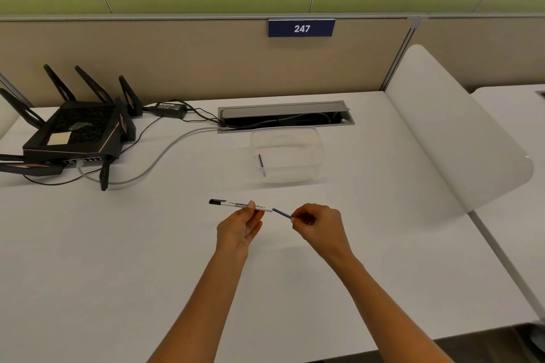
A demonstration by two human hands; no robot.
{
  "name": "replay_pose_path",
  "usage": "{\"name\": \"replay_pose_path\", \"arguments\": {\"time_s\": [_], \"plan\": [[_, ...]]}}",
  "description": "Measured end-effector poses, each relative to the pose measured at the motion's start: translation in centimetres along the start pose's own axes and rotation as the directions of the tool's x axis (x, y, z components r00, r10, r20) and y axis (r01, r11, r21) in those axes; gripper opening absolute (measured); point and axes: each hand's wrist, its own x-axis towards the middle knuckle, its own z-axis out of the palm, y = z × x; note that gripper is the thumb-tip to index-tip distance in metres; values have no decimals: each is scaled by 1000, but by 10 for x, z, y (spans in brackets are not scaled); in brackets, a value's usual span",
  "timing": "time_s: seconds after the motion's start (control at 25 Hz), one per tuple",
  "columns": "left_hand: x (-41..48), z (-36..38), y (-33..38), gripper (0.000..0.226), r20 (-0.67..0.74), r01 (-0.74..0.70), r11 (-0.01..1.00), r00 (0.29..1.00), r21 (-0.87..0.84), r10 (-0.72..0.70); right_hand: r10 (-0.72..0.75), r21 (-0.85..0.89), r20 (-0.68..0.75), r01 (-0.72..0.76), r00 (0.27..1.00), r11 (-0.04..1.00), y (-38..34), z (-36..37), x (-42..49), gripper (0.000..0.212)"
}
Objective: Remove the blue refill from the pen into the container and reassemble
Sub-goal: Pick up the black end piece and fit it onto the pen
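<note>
From my remote seat I watched both hands working just above the white desk point(295, 289). The left hand point(240, 230) pinched the white pen point(240, 205) near the middle of its barrel, holding it nearly level, black capped end pointing left. The right hand point(317, 224) was closed on the far end of the blue refill point(281, 213), thumb and fingertips gripping it, and the blue rod ran slanting from the pen's right end down to those fingers. So the refill sat between the two hands, one end at the barrel mouth; how far in, I could not tell. Beyond the hands stood the clear container point(287, 153), well apart from them, with another blue refill piece point(261, 163) lying inside at its left. A black router point(73, 130) sat at far left.
</note>
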Motion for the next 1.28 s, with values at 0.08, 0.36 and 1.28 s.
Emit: {"name": "replay_pose_path", "arguments": {"time_s": [0.08,0.36,1.28], "plan": [[0,1,0,23,0,-6,1000,1000,2,6,-2,-8,0,2,1000,1000,-1,-1,0,9],[-5,4,-5,22,-6,-16,1000,1000,-2,16,-28,-25,-1,28,1000,999,-3,0,-4,10],[-16,9,-11,24,71,13,999,997,-44,-10,211,504,-92,-137,973,853,-12,25,-7,6]]}}
